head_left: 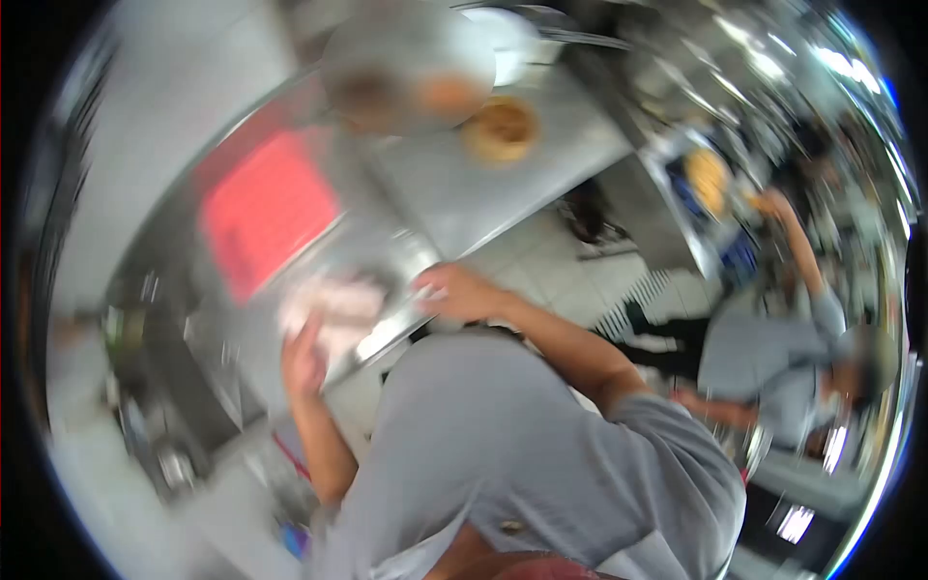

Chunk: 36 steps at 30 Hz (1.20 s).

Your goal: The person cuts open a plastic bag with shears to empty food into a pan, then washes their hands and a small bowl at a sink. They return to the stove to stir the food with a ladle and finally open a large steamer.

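My left hand [305, 360] is at the near edge of a pale pinkish-white piece [338, 307], its fingertips against or over it. Blur hides whether that piece is cloth or food, and whether my fingers grip it. It lies on a shiny metal surface at the counter's front edge. My right hand [456, 293] is at the right, by the same edge, with its fingers curled in. A small whitish bit shows at those fingers, too smeared to name. Beyond the pale piece lies a red board [271, 208], flat on the steel counter [425, 198].
A large round pale shape [411, 68] is at the back, beside a white bowl [507, 43]. Near them stands a round yellowish container [501, 129] with brown contents. At right, a co-worker in grey [773, 358] reaches toward yellow food [708, 182].
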### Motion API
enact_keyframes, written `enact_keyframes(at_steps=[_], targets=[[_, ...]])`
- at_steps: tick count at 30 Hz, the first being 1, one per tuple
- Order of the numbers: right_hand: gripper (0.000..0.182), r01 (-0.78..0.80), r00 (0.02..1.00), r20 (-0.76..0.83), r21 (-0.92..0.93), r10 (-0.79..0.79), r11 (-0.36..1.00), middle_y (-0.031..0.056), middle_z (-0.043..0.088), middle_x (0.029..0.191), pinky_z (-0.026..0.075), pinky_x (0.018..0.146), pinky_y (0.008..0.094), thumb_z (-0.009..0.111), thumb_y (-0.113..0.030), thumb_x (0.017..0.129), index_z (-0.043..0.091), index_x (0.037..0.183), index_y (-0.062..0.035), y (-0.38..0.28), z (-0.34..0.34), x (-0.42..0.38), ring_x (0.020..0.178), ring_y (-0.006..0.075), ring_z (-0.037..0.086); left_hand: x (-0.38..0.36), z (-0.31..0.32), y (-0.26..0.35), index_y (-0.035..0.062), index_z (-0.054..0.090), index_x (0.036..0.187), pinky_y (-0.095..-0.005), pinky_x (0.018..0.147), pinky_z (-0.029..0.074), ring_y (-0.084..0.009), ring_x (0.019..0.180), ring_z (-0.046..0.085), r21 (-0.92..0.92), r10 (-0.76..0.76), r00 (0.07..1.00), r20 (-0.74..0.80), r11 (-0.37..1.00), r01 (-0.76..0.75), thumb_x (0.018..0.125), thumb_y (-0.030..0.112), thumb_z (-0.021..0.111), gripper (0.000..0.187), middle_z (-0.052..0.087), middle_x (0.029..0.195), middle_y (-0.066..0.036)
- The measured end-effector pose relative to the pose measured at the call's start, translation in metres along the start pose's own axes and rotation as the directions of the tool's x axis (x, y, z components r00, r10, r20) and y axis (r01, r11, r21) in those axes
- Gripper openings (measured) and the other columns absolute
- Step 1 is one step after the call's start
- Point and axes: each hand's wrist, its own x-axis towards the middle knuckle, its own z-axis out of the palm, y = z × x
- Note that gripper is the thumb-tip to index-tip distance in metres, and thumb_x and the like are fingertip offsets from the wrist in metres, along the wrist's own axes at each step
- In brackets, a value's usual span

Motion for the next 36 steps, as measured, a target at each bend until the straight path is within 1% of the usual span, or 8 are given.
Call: enact_keyframes(at_steps=[4, 8, 11, 15, 22, 25, 29, 36], targets=[[0.036, -0.029, 0.999, 0.016, -0.032, 0.030, 0.999, 0.0165, 0.069, 0.102, 0.052, 0.084, 0.0432, 0.067, -0.034, 0.088, 0.068, 0.108, -0.0049, -0.011, -0.017, -0.037, 0.097, 0.0330, 0.065, 0.009, 0.003, -0.002, -0.0018, 0.046, 0.140, -0.0453, 0.104, 0.047, -0.0290, 0.121, 0.058, -0.078, -0.013, 0.989, 0.146, 0.997, 0.025, 0.100, 0.020, 0.056, 0.046, 0.054, 0.136, -0.017], [0.036, -0.189, 0.950, -0.260, -0.048, 0.170, 0.981, 0.0163, 0.069, 0.100, 0.052, 0.082, 0.0425, 0.066, -0.036, 0.088, 0.068, 0.105, -0.0041, 0.029, -0.025, -0.105, 0.092, 0.0339, 0.066, 0.032, 0.068, 0.020, -0.0021, 0.044, 0.141, -0.0463, 0.105, 0.046, -0.0291, 0.123, 0.056, -0.037, -0.089, 0.929, 0.360, 0.993, 0.110, 0.101, 0.020, 0.054, 0.046, 0.054, 0.137, -0.016], [0.037, -0.442, 0.802, -0.386, 0.131, 0.456, 0.887, 0.0170, 0.070, 0.094, 0.052, 0.077, 0.0422, 0.066, -0.037, 0.088, 0.069, 0.102, -0.0030, 0.041, -0.028, -0.185, 0.087, 0.0346, 0.067, 0.074, 0.114, 0.009, -0.0011, 0.042, 0.142, -0.0454, 0.107, 0.045, -0.0289, 0.124, 0.055, 0.083, -0.255, 0.812, 0.525, 0.965, 0.249, 0.102, 0.019, 0.053, 0.047, 0.054, 0.138, -0.016], [0.032, -0.537, 0.650, -0.559, 0.142, 0.515, 0.832, 0.0165, 0.071, 0.089, 0.054, 0.074, 0.0396, 0.065, -0.033, 0.091, 0.072, 0.099, -0.0028, 0.087, 0.015, -0.287, 0.080, 0.0322, 0.068, 0.098, 0.203, 0.002, -0.0005, 0.040, 0.144, -0.0448, 0.110, 0.042, -0.0294, 0.129, 0.052, 0.142, -0.300, 0.648, 0.700, 0.948, 0.285, 0.103, 0.020, 0.050, 0.047, 0.053, 0.139, -0.016], [0.032, -0.485, 0.282, -0.423, 0.712, 0.861, 0.508, 0.0127, 0.073, 0.087, 0.053, 0.074, 0.0331, 0.070, -0.030, 0.089, 0.074, 0.100, -0.0004, 0.093, 0.066, -0.397, 0.080, 0.0198, 0.068, 0.064, 0.312, -0.029, -0.0011, 0.039, 0.144, -0.0463, 0.111, 0.040, -0.0298, 0.131, 0.050, 0.140, -0.317, 0.577, 0.752, 0.933, 0.331, 0.105, 0.024, 0.048, 0.048, 0.052, 0.141, -0.015], [0.032, -0.414, 0.279, -0.331, 0.805, 0.901, 0.424, 0.0106, 0.073, 0.087, 0.053, 0.073, 0.0323, 0.070, -0.030, 0.091, 0.073, 0.102, -0.0003, 0.109, 0.058, -0.420, 0.078, 0.0168, 0.066, 0.038, 0.347, -0.035, -0.0018, 0.039, 0.144, -0.0443, 0.110, 0.041, -0.0275, 0.130, 0.052, 0.122, -0.299, 0.580, 0.757, 0.938, 0.325, 0.105, 0.026, 0.048, 0.048, 0.052, 0.141, -0.014], [0.032, -0.387, 0.360, -0.422, 0.744, 0.832, 0.544, 0.0059, 0.071, 0.083, 0.051, 0.070, 0.0298, 0.070, -0.029, 0.091, 0.072, 0.105, -0.0001, 0.157, 0.034, -0.441, 0.075, 0.0129, 0.063, 0.037, 0.359, -0.044, -0.0019, 0.040, 0.143, -0.0447, 0.110, 0.042, -0.0272, 0.130, 0.052, 0.091, -0.248, 0.658, 0.711, 0.960, 0.264, 0.105, 0.029, 0.048, 0.050, 0.053, 0.141, -0.014], [0.023, -0.196, 0.473, -0.594, 0.648, 0.650, 0.736, 0.0014, 0.068, 0.084, 0.050, 0.068, 0.0265, 0.068, -0.021, 0.093, 0.071, 0.103, -0.0001, 0.172, -0.143, -0.400, 0.075, 0.0088, 0.060, 0.088, 0.402, 0.014, -0.0016, 0.040, 0.144, -0.0422, 0.110, 0.041, -0.0256, 0.130, 0.051, -0.002, -0.025, 0.745, 0.666, 0.999, 0.035, 0.104, 0.034, 0.050, 0.055, 0.052, 0.142, -0.012]])
